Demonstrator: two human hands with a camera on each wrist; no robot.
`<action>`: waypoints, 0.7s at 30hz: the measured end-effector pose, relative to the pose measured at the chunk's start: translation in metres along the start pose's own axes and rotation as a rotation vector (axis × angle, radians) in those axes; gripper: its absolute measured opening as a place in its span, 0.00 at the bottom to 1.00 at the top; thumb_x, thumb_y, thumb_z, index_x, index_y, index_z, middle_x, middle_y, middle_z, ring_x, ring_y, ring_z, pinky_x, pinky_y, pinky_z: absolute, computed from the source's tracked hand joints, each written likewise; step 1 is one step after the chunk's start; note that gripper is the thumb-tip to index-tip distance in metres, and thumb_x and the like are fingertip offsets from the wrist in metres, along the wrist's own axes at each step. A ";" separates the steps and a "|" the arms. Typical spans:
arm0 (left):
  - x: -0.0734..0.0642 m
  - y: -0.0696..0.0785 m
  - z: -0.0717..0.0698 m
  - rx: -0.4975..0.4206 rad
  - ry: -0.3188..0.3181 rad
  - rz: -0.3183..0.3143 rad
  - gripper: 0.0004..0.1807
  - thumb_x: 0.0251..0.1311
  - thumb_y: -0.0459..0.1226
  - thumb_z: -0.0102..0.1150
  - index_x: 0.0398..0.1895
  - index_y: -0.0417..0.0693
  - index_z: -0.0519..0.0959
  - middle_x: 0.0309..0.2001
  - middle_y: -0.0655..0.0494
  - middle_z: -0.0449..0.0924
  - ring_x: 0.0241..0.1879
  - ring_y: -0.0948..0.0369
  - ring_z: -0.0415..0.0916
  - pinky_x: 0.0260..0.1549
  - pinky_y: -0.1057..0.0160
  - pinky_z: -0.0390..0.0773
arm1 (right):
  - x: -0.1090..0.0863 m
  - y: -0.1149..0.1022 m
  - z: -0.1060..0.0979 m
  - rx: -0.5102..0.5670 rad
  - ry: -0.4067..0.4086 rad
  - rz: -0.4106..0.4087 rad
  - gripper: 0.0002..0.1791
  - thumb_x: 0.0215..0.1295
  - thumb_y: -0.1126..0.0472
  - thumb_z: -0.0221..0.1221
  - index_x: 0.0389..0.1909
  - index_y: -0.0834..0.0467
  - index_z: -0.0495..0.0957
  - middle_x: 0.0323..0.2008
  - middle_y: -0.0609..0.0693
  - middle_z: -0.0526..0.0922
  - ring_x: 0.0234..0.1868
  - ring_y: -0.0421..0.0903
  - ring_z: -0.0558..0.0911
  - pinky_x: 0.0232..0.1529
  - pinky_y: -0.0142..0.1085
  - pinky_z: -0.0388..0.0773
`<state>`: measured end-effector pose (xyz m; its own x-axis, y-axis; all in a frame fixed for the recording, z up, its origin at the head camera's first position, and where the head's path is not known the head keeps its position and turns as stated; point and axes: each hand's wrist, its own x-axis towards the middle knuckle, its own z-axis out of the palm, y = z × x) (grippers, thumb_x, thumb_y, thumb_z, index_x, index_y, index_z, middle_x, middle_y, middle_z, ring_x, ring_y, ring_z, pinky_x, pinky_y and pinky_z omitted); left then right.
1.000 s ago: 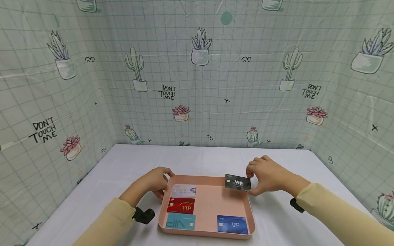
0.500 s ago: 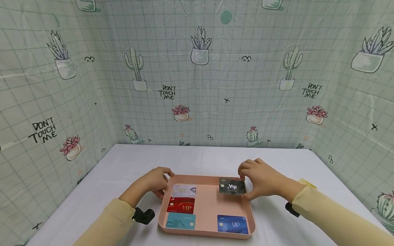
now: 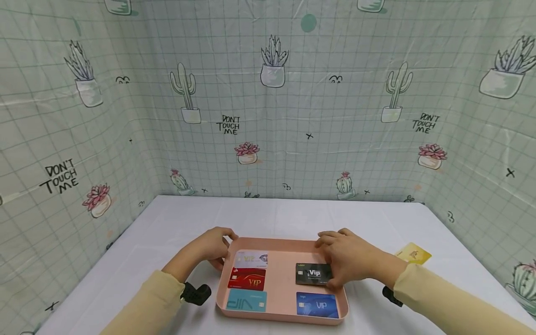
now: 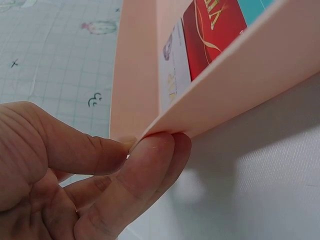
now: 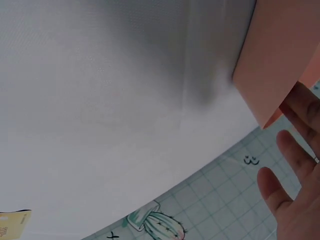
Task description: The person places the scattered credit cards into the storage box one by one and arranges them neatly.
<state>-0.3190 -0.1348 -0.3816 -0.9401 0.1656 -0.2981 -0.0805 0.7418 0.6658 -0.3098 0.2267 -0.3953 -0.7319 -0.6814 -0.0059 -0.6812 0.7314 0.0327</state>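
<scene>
My left hand [image 3: 211, 246] pinches the upper left corner of a pink tray [image 3: 284, 274]; the left wrist view shows thumb and fingers [image 4: 150, 160] on either side of its wall. My right hand [image 3: 349, 258] reaches over the tray's right wall, thumb at the lower right corner of a black VIP card [image 3: 311, 273]. That card lies low in the tray, just above a blue VIP card [image 3: 317, 304]; the finger on its far side is hidden. In the right wrist view the other fingers [image 5: 295, 155] spread outside the wall.
Down the tray's left side lie a white card [image 3: 251, 259], a red card [image 3: 247, 279] and a teal card [image 3: 246, 301]. On the white table [image 3: 188, 211], a yellow card [image 3: 413, 253] sits beyond my right wrist. A patterned curtain [image 3: 310, 163] encloses the back and sides.
My right hand has carried the black card left and down from the tray's upper right wall to above the blue card. The yellow card has come into sight. The left hand stays put.
</scene>
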 end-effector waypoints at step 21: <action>0.002 -0.003 -0.001 -0.013 0.000 0.040 0.28 0.57 0.23 0.62 0.64 0.38 0.75 0.41 0.45 0.83 0.27 0.55 0.85 0.25 0.57 0.88 | 0.002 -0.019 0.000 0.004 -0.118 0.100 0.23 0.37 0.35 0.78 0.16 0.42 0.76 0.59 0.48 0.81 0.76 0.56 0.66 0.70 0.60 0.65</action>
<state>-0.3209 -0.1372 -0.3840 -0.9426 0.1953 -0.2709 -0.0469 0.7258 0.6863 -0.2984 0.2115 -0.3959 -0.7932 -0.5971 -0.1200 -0.6044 0.7959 0.0347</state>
